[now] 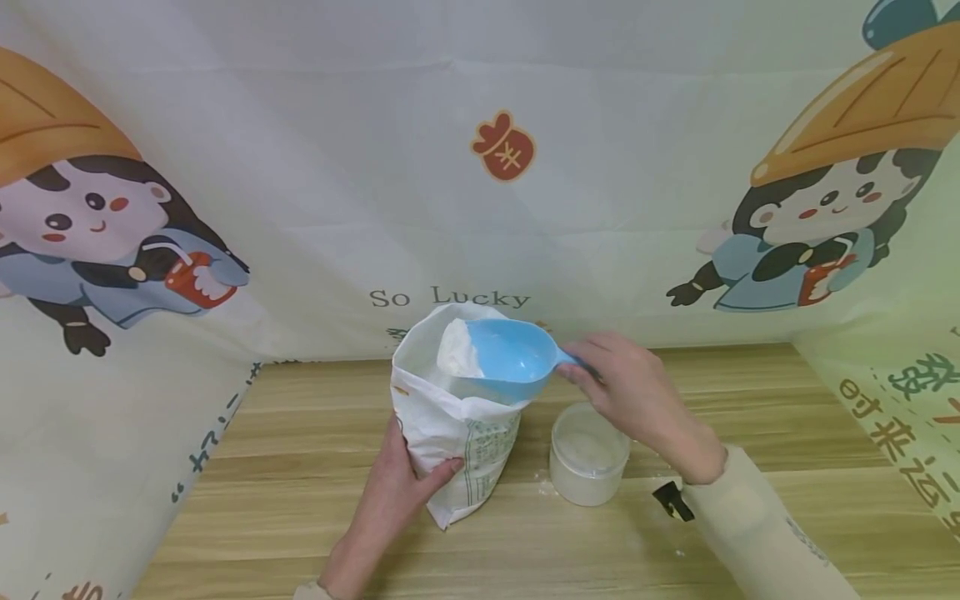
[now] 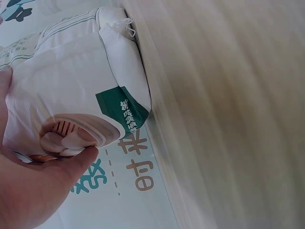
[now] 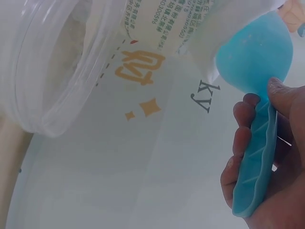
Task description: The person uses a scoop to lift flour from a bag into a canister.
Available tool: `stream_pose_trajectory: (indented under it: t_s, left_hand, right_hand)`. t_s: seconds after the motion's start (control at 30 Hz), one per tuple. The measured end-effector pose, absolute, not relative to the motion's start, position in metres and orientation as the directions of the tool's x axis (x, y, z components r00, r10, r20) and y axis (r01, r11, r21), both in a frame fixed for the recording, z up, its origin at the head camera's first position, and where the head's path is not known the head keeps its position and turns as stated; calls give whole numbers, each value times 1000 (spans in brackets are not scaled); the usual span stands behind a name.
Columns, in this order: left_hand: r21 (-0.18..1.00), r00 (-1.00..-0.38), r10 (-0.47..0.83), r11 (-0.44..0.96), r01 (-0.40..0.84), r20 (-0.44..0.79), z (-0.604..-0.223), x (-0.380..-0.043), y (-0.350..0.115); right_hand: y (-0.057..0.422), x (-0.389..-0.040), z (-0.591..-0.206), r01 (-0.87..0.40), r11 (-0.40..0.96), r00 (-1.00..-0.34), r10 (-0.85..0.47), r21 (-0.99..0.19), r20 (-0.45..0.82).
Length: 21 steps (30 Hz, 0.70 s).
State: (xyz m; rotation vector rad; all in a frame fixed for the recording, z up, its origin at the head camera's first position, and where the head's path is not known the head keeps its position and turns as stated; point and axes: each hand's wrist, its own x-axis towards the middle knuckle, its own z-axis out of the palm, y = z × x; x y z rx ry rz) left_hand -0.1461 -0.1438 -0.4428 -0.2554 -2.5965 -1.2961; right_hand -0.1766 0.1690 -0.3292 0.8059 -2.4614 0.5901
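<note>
My right hand (image 1: 630, 383) grips the handle of a blue scoop (image 1: 517, 350), fingers curled round it in the right wrist view. White powder (image 1: 459, 350) fills the scoop's front end, which is over the mouth of a white paper-like bag (image 1: 435, 425). My left hand (image 1: 408, 483) holds the bag by its lower side, thumb on the front and fingers behind. In the left wrist view, the bag (image 2: 62, 86) shows a printed steamer picture and a green label. A clear round jar (image 1: 589, 458) with pale contents stands right of the bag, below my right hand.
The wooden table (image 1: 285, 492) carries small white specks beside the jar. A printed white cloth (image 1: 337, 167) hangs behind the table and along both sides. A black clip (image 1: 673, 502) sits at my right sleeve's cuff.
</note>
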Motion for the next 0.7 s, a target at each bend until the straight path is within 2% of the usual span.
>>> stream_pose_trajectory:
  t_s: [0.47,0.7]
  left_hand:
    - [763,-960,55,594,253,276,-442,-147,-144]
    - [746,-954,61,609,268,293,-444,-147,-144]
  right_hand:
    - [189,-165,-328,-615,749,-713,-393,-247,580]
    - [198,-161,-328,-623,749,-687,-387,-226,614]
